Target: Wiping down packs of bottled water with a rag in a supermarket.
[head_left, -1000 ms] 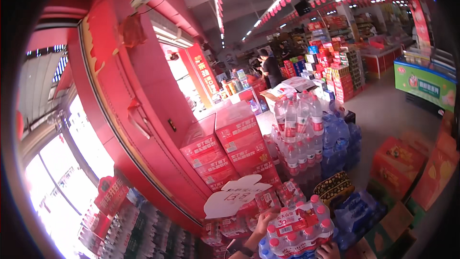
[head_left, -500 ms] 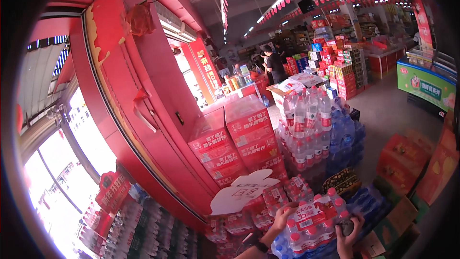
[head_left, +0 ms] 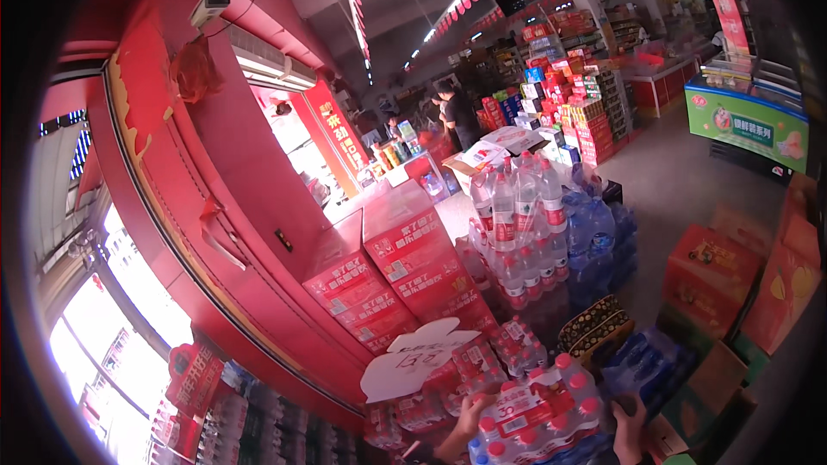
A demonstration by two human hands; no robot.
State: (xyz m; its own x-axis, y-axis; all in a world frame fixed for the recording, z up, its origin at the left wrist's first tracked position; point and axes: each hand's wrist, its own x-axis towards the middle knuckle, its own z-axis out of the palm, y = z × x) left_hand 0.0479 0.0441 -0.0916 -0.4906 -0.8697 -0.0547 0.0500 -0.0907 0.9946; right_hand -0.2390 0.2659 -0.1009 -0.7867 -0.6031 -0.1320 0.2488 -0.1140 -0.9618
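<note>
Low in front of me is a shrink-wrapped pack of red-capped water bottles (head_left: 527, 420), on top of other bottles in blue wrap. My left hand (head_left: 472, 413) is at its left edge, fingers bent over the wrap and gripping it. At the pack's right side is my right hand (head_left: 631, 430), its fingers curled. A dark patch shows between its thumb and fingers; what it is I cannot make out. Left of the pack, a white cloud-shaped sign (head_left: 412, 363) with handwriting stands over several smaller red bottle packs (head_left: 517, 346).
Red drink cartons (head_left: 412, 245) are stacked by the red pillar. Beyond the pack stand tall wrapped bottles (head_left: 521, 207), blue-wrapped bottles (head_left: 593, 245) and a black patterned item (head_left: 594, 327). Cardboard boxes (head_left: 711, 271) lie at right, a green-fronted freezer (head_left: 745, 125) farther back. A person (head_left: 461, 116) stands inside.
The view has turned slightly, so most things sit farther left. Both hands stay at the pack's sides. The dark roundish thing seen in my right hand before is less visible now.
</note>
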